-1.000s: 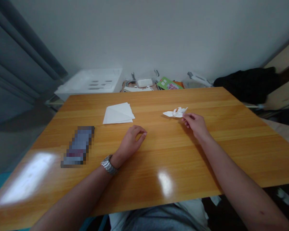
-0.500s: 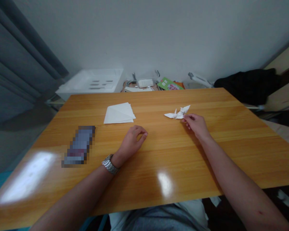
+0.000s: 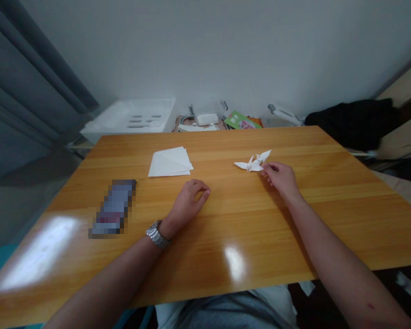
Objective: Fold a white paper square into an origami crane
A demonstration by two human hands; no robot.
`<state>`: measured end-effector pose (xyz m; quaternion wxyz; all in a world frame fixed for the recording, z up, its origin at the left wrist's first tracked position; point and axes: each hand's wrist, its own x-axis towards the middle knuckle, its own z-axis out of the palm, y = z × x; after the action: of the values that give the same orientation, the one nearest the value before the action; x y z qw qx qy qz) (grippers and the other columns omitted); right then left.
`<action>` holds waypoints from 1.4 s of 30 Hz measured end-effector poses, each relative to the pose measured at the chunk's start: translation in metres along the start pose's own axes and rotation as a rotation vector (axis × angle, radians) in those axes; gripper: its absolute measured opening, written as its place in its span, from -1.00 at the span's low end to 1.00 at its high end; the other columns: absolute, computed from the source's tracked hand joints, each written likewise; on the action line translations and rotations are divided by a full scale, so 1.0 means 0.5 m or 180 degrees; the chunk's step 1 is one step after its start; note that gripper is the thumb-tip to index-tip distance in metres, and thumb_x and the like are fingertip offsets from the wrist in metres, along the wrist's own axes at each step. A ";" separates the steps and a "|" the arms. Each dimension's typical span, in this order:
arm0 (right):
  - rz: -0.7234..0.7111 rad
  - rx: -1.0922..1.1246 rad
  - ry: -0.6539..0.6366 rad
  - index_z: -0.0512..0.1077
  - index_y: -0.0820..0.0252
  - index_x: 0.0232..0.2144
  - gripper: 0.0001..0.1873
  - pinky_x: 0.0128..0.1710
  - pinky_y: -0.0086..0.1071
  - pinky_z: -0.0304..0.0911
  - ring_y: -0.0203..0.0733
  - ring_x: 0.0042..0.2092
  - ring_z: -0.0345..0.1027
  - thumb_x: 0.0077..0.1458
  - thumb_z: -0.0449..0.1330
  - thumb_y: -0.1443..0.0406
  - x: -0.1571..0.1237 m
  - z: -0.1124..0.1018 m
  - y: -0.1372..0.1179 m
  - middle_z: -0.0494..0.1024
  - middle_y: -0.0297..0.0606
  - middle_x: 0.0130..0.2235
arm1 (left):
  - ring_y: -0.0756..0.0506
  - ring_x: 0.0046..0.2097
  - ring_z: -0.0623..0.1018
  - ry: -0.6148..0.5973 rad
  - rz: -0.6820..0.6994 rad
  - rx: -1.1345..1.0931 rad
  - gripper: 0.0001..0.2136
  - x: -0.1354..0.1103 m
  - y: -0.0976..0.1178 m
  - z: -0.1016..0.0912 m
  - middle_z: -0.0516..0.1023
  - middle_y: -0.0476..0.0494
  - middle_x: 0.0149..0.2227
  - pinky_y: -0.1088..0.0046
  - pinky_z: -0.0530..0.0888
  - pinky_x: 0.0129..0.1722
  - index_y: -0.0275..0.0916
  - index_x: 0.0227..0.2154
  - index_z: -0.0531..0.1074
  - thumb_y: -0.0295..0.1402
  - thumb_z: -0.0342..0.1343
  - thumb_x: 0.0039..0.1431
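A small white folded paper crane (image 3: 253, 162) sits on the wooden table (image 3: 226, 219) right of centre. My right hand (image 3: 281, 179) reaches to it, fingers pinched on its near right edge. My left hand (image 3: 189, 202) rests on the table near the middle, fingers curled loosely with nothing in them; a metal watch is on that wrist. A stack of white paper sheets (image 3: 170, 161) lies beyond the left hand.
A blurred dark flat object (image 3: 113, 208) lies on the table's left part. Behind the far edge are a white tray-like box (image 3: 130, 119), a green packet (image 3: 241, 120) and small clutter. A black cloth (image 3: 352, 121) lies at the right.
The paper crane has been set more upright and shifted slightly right by my right hand. My left hand has stayed in place.
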<state>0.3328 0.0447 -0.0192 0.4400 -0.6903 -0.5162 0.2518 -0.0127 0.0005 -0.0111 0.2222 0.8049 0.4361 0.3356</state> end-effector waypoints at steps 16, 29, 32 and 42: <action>-0.1302 -0.0174 -0.0672 0.47 0.16 -0.43 -0.61 -0.41 -0.36 0.11 -0.24 -0.45 0.25 0.29 0.14 0.02 -0.075 0.021 -0.075 0.43 -0.34 -0.50 | -0.16 -0.05 0.50 -0.0005 0.0032 0.0010 -0.87 0.001 0.004 0.002 0.54 -0.17 -0.15 0.21 0.43 0.05 -0.21 -0.22 0.49 -0.34 0.06 0.39; -0.1799 -0.0460 -0.1956 0.49 0.14 -0.36 -0.73 -0.30 -0.34 0.20 -0.18 -0.32 0.38 0.31 0.17 0.13 -0.127 0.087 -0.092 0.56 -0.27 -0.35 | -0.15 -0.05 0.49 -0.0026 0.0012 0.0023 -0.89 -0.001 0.008 0.005 0.52 -0.17 -0.15 0.21 0.44 0.04 -0.21 -0.23 0.51 -0.37 0.09 0.37; -0.1855 -0.0548 -0.2036 0.49 0.14 -0.36 -0.77 -0.28 -0.34 0.19 -0.18 -0.30 0.38 0.30 0.18 0.17 -0.125 0.089 -0.091 0.56 -0.27 -0.35 | -0.14 -0.05 0.49 -0.0017 0.0003 0.0043 -0.90 -0.002 0.007 0.007 0.52 -0.16 -0.15 0.23 0.44 0.04 -0.21 -0.23 0.51 -0.38 0.09 0.36; -0.1903 -0.0582 -0.2069 0.49 0.13 -0.36 -0.73 -0.29 -0.32 0.18 -0.17 -0.32 0.35 0.31 0.17 0.12 -0.125 0.092 -0.094 0.52 -0.28 -0.39 | -0.16 -0.05 0.50 -0.0044 0.0014 0.0055 -0.89 -0.002 0.006 0.008 0.52 -0.16 -0.14 0.20 0.45 0.05 -0.19 -0.23 0.51 -0.35 0.09 0.36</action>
<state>0.2518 0.0059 -0.0076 0.2456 -0.4320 -0.8245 0.2707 -0.0088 -0.0021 -0.0121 0.2175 0.8100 0.4357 0.3267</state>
